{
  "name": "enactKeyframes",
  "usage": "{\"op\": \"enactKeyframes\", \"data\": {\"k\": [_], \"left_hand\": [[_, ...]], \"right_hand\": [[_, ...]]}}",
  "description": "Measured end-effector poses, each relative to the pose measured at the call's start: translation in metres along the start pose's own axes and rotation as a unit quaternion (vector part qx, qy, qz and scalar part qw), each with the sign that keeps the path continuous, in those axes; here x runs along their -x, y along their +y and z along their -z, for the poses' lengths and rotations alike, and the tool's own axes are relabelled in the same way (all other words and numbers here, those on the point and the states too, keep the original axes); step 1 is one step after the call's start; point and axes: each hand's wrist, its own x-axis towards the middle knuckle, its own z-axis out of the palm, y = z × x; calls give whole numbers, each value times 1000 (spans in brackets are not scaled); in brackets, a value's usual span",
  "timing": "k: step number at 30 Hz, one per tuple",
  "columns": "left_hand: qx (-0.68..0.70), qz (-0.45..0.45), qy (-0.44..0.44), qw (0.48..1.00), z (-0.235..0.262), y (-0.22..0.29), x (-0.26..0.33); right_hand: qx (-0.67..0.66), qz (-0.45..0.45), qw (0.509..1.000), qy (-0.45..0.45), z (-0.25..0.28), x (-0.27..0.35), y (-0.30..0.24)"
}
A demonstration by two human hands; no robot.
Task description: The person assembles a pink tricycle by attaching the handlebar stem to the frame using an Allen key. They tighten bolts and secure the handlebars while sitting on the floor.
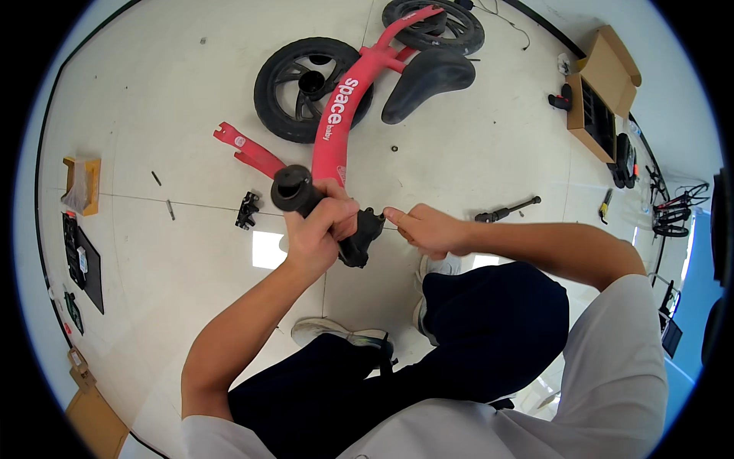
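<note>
My left hand (321, 229) is closed around a black bicycle stem (362, 243), whose round tube end points up and away to the left. My right hand (430, 231) is at the stem's right side, index finger and thumb together at its clamp; anything small between them cannot be made out. Just beyond my left hand lies a red balance bike frame (355, 88) with a black saddle (430, 80). A red fork (248, 149) reaches out to the left; where it meets the frame is hidden behind the stem and hand.
Black wheels (277, 92) lie on the floor with the frame. Nearby are a black bracket-like part (246, 210), a small black ring (394, 148) and a black post with a thin rod (508, 209). An open cardboard box (592, 115) stands at right, a smaller box (81, 186) at left.
</note>
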Motion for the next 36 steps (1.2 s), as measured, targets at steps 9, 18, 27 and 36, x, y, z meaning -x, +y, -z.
{"op": "enactKeyframes", "data": {"k": [9,18,27,36], "left_hand": [[0,-66,9,998,-13,4,-17],[169,54,-12,984,-2,7,-24],[24,-24,-90,995,9,4,-22],[57,-43,-91,993,11,5,-13]], "right_hand": [[-483,-14,870,95,-73,-1,-16],[16,154,986,54,-3,-11,23],[535,623,567,63,18,15,-14],[550,619,561,3,10,-24,13]]}}
